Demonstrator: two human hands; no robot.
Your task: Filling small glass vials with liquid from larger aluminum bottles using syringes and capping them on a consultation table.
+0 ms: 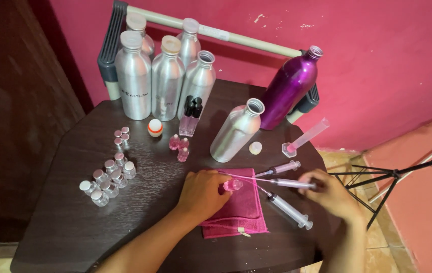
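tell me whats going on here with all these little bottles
A person sits at a dark table. The left hand holds a small pink vial on a pink cloth. The right hand holds a syringe whose long needle points into the vial. Two more syringes lie beside it. Behind stand silver bottles, a purple bottle and a measuring cylinder; capped vials sit to the left.

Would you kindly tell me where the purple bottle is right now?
In the head view, the purple bottle stands tilted at the table's far right, leaning against the pink wall behind the open silver bottle.
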